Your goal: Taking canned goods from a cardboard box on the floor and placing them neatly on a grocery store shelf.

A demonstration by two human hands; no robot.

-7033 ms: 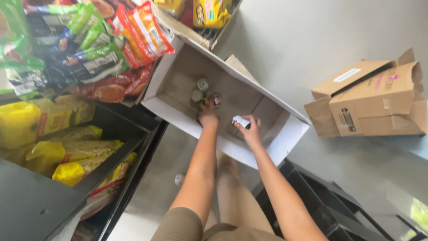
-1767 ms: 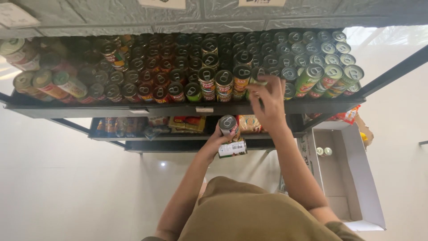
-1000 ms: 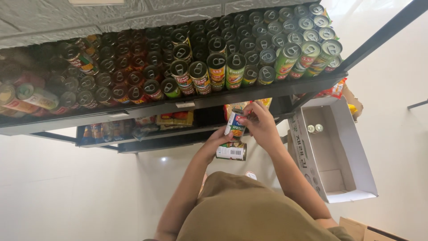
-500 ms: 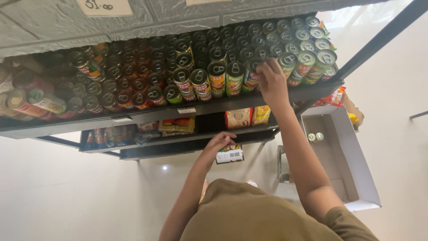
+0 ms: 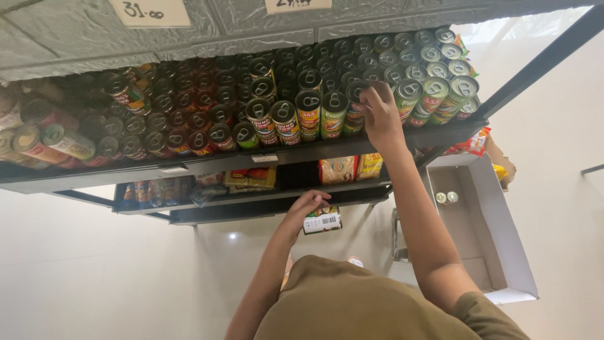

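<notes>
Head view, from the left: the shelf carries rows of tins lying with their ring-pull ends outward, red-labelled ones at the left giving way to green-labelled ones at the right. Below it, a lower shelf holds flat packets in yellow and red. The left hand is low, in front of that lower shelf, its fingers curled around a small can with a white barcode patch (held from above, the can hanging just under the palm). Further right, the right hand reaches up to the top shelf, its fingers closed on the end of a can in the front row, which sits among its neighbours, touching the tins either side. At the far right, an open white cardboard box stands on the floor with two cans at its far end.
</notes>
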